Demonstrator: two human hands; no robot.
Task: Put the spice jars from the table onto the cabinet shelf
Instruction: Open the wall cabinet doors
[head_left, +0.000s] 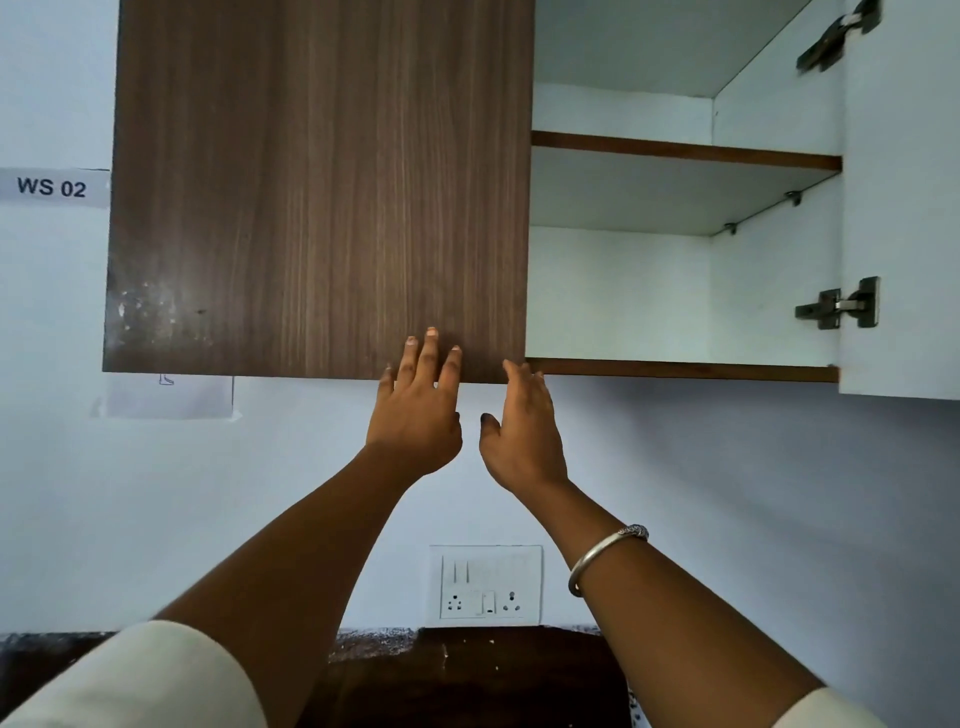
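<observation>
Both hands are up at the wall cabinet (623, 208), empty. The left hand (415, 410) lies flat on the closed left door (317, 187) near its bottom right corner, fingers straight and slightly spread, pointing up, gripping nothing. The right hand (522, 436) is just beside it at the door's bottom corner, fingers extended and loosely together, thumb out, fingertips at the lower edge of the cabinet; whether they touch the edge is unclear. It holds nothing.

The left door is dark brown wood-grain laminate, grain vertical, with pale scuff marks near its lower left. The right door (904, 208) is swung open, its white inner face toward the camera, with two dark metal hinges (839, 304). The interior is white and box-shaped. The shelf (685, 150) is a flat board running left-right with a brown front edge, resting on small metal pegs. The bottom panel (680, 370) has the same brown edge. No jars are visible on the shelf, and the spice jars themselves are out of frame.

A silver metal bangle (605, 558) is on the right wrist, and both arms have cream sleeves (171, 680). On the pale wall below sits a white switch-and-socket plate (485, 586). A paper label (52, 187) at left reads "WS 02". A dark surface (467, 675) lies along the bottom edge.
</observation>
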